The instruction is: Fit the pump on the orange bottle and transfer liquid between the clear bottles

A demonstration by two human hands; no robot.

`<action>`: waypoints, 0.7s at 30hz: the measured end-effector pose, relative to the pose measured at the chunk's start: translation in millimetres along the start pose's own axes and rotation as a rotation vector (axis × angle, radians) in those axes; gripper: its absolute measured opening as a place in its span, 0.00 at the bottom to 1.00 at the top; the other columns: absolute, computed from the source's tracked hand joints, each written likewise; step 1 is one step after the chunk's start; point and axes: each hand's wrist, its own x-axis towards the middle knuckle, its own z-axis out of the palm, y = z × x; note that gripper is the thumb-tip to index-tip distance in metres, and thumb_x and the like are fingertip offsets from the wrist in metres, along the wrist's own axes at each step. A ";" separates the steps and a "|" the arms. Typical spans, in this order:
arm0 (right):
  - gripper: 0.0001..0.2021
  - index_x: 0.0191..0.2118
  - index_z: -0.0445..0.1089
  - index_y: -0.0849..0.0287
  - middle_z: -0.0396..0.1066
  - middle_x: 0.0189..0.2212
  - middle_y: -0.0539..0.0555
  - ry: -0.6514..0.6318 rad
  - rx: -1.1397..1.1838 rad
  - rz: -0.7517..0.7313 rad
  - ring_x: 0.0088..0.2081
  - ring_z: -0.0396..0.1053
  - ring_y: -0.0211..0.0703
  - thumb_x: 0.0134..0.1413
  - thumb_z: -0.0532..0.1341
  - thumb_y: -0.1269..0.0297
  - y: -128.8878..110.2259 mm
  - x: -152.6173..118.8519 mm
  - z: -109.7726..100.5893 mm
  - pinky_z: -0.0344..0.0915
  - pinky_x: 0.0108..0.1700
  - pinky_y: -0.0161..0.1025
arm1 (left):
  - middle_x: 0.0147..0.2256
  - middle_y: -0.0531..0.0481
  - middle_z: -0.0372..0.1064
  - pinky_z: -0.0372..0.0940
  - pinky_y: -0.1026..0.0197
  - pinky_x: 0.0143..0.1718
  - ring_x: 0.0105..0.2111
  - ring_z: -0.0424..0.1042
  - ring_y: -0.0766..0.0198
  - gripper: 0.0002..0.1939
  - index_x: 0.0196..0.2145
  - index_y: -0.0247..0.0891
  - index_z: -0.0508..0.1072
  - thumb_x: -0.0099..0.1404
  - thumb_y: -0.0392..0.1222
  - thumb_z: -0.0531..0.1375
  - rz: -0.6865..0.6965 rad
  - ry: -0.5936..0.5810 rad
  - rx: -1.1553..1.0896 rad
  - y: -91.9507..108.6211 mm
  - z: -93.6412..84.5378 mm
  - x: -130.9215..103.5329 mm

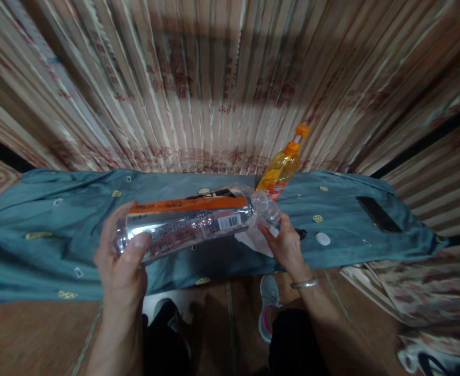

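Note:
A large clear plastic bottle (191, 222) with a silver and orange label is held nearly level above the cloth. My left hand (122, 256) is wrapped round its base end, thumb on top. At the neck end, my right hand (287, 243) pinches a clear plastic piece (269, 209); whether that is a cap or part of the bottle I cannot tell. A white sheet like paper or tissue (255, 240) shows just under my right fingers. Behind the neck, an orange pump bottle (279, 169) with yellow-orange liquid stands on the cloth.
A teal cloth with small prints (57, 230) covers the long bench. To the right are a white round disc (323, 238), a small black object (302, 233) and a dark phone (378, 213). A pleated patterned curtain (214, 94) hangs behind; my shoes (269, 303) are on the tiled floor.

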 end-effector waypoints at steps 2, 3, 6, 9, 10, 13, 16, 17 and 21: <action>0.33 0.56 0.65 0.63 0.78 0.45 0.68 0.002 0.004 0.003 0.46 0.78 0.59 0.62 0.55 0.36 -0.6 0.2 -0.2 0.74 0.46 0.52 | 0.40 0.52 0.76 0.65 0.50 0.49 0.40 0.73 0.54 0.26 0.44 0.47 0.82 0.44 0.51 0.72 -0.007 0.000 -0.004 -0.1 -0.2 -0.1; 0.33 0.56 0.66 0.63 0.78 0.45 0.68 0.002 0.005 0.005 0.46 0.78 0.59 0.61 0.54 0.36 -0.8 0.3 -0.3 0.74 0.46 0.52 | 0.40 0.52 0.77 0.64 0.51 0.48 0.40 0.73 0.55 0.26 0.44 0.47 0.82 0.43 0.51 0.72 -0.012 0.005 -0.012 0.1 -0.1 -0.2; 0.33 0.55 0.66 0.62 0.78 0.45 0.67 -0.002 0.004 0.009 0.45 0.78 0.59 0.62 0.54 0.35 -1.2 0.2 -0.2 0.74 0.45 0.52 | 0.39 0.53 0.78 0.64 0.53 0.46 0.39 0.73 0.57 0.26 0.42 0.48 0.83 0.42 0.50 0.73 -0.034 0.019 -0.046 1.3 1.2 -0.6; 0.33 0.55 0.66 0.62 0.79 0.44 0.67 0.002 0.003 0.002 0.45 0.78 0.58 0.62 0.54 0.36 -1.0 0.0 -0.1 0.74 0.45 0.52 | 0.38 0.54 0.78 0.64 0.54 0.44 0.38 0.73 0.57 0.26 0.42 0.48 0.83 0.41 0.49 0.74 -0.048 0.015 -0.071 2.5 2.8 -0.4; 0.33 0.55 0.66 0.62 0.79 0.44 0.67 0.005 0.002 -0.002 0.45 0.78 0.58 0.62 0.54 0.36 -0.8 -0.1 -0.1 0.74 0.45 0.51 | 0.38 0.54 0.78 0.64 0.54 0.44 0.38 0.73 0.58 0.26 0.41 0.48 0.84 0.41 0.49 0.74 -0.048 0.016 -0.072 2.6 3.1 -0.1; 0.32 0.56 0.66 0.62 0.78 0.44 0.67 0.011 -0.001 -0.008 0.45 0.78 0.58 0.63 0.54 0.37 -0.4 -0.3 0.0 0.74 0.45 0.51 | 0.38 0.54 0.78 0.63 0.55 0.44 0.39 0.73 0.58 0.26 0.41 0.48 0.84 0.40 0.49 0.74 -0.046 0.025 -0.072 1.8 2.8 0.8; 0.31 0.56 0.66 0.62 0.78 0.45 0.67 0.006 0.000 0.005 0.46 0.78 0.58 0.63 0.55 0.38 -0.3 -0.2 0.0 0.74 0.46 0.52 | 0.39 0.54 0.78 0.63 0.54 0.45 0.39 0.72 0.57 0.26 0.41 0.48 0.84 0.40 0.49 0.74 -0.045 0.031 -0.064 0.9 1.6 1.0; 0.31 0.56 0.65 0.62 0.78 0.45 0.67 0.003 0.001 0.007 0.46 0.78 0.58 0.62 0.55 0.38 -0.4 -0.2 -0.1 0.74 0.46 0.52 | 0.38 0.54 0.78 0.63 0.54 0.45 0.39 0.72 0.57 0.26 0.41 0.48 0.84 0.40 0.50 0.74 -0.044 0.032 -0.062 0.8 1.2 0.9; 0.32 0.55 0.66 0.62 0.78 0.45 0.68 -0.002 0.007 0.001 0.46 0.78 0.59 0.62 0.55 0.37 -0.8 0.3 -0.2 0.74 0.45 0.52 | 0.38 0.54 0.78 0.64 0.53 0.46 0.38 0.73 0.56 0.26 0.41 0.48 0.84 0.41 0.50 0.74 -0.055 0.019 -0.058 1.2 1.3 0.2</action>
